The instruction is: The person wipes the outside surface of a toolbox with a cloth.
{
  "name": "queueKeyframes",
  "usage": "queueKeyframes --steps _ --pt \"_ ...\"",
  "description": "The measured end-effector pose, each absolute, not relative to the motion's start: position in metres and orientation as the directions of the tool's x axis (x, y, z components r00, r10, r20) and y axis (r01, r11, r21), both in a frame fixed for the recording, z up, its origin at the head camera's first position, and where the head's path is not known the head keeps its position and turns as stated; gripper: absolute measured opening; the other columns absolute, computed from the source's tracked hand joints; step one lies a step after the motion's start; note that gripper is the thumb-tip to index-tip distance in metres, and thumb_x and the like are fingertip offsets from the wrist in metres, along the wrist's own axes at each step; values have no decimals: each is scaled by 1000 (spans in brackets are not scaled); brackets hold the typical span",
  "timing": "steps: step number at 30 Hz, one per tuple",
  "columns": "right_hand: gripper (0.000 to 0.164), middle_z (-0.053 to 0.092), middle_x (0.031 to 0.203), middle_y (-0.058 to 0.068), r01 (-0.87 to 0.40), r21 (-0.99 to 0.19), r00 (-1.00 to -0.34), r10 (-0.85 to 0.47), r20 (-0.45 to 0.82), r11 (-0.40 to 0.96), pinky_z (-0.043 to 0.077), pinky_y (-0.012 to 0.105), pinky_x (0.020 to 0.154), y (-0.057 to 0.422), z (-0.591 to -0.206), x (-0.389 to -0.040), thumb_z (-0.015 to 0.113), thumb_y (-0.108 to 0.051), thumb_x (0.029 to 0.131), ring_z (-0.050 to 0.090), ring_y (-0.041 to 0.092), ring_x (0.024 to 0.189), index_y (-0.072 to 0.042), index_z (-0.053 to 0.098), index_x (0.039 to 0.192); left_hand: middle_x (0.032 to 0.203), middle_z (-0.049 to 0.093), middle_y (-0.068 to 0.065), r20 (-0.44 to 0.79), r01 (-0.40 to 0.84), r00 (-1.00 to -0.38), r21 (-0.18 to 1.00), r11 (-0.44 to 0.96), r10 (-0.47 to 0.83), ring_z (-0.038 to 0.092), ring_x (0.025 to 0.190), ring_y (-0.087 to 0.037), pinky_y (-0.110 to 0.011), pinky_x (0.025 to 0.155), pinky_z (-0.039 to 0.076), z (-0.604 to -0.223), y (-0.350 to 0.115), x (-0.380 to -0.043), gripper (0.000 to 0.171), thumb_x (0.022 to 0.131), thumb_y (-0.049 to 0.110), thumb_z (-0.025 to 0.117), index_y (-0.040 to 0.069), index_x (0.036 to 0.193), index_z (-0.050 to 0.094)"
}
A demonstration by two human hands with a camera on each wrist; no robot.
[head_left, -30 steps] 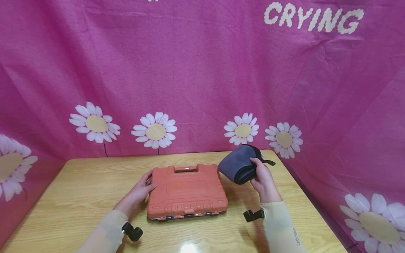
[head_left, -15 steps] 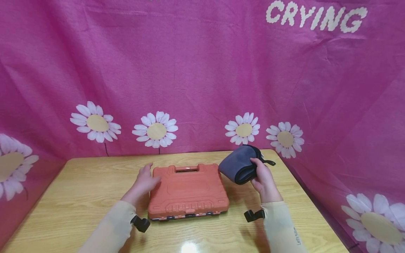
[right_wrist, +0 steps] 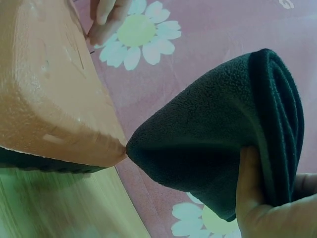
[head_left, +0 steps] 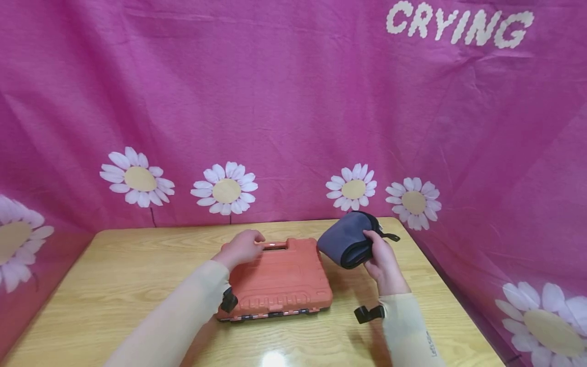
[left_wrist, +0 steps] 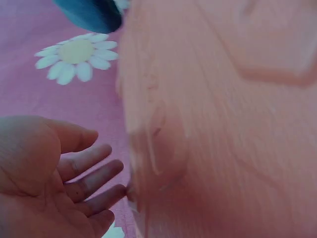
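Note:
An orange plastic tool case [head_left: 286, 278] lies on the wooden table with its handle at the far side and its latches facing me. Over its far left corner reaches my left hand [head_left: 243, 248], close to the handle. In the left wrist view its fingers [left_wrist: 94, 178] are loosely bent beside the case's edge, nothing between them. My right hand [head_left: 384, 262] holds a folded blue-grey cloth [head_left: 341, 239] with black edging and a small loop, thumb on one side of the folds. The cloth's tip hangs right at the case's right edge.
The wooden table [head_left: 137, 275] extends on both sides of the case. Behind it and along both sides hangs a pink curtain [head_left: 293, 127] printed with daisies. A black wrist mount [head_left: 369, 313] sits on the right sleeve, another on the left.
My left hand has left the case's left side and moved right and away from me, over the far left corner by the handle. The right hand and cloth have stayed almost still.

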State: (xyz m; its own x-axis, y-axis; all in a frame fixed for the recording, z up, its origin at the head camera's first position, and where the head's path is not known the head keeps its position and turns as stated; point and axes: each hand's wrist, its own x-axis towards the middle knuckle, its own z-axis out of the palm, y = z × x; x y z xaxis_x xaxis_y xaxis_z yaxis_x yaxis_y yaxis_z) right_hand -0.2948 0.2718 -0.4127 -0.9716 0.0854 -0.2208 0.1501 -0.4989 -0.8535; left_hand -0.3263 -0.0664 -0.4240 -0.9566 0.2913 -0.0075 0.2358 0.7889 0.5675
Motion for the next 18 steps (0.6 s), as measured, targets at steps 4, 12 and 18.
queueKeyframes --steps 4,12,18 --pt "61 68 94 -14 150 -851 -970 92 -225 -503 55 16 95 271 -410 -296 38 -18 109 67 -1 93 -2 13 163 123 71 -21 0 292 -940 512 808 341 64 122 -37 -50 107 51 -423 -62 -330 27 101 6 59 -6 123 68" --pt "61 69 93 -14 141 -846 -973 87 -215 -514 54 16 97 269 -406 -296 39 -17 110 66 -1 94 -2 13 163 114 73 -18 -32 349 -917 417 839 397 68 111 -32 -46 102 55 -419 -59 -337 21 102 6 58 -5 114 71" --pt "59 70 90 -14 137 -847 -972 93 -214 -514 55 16 96 268 -405 -298 40 -17 109 67 -1 92 -2 17 161 104 72 -15 -96 364 -907 306 880 409 67 99 -28 -45 95 56 -418 -55 -345 20 105 10 56 -2 107 71"
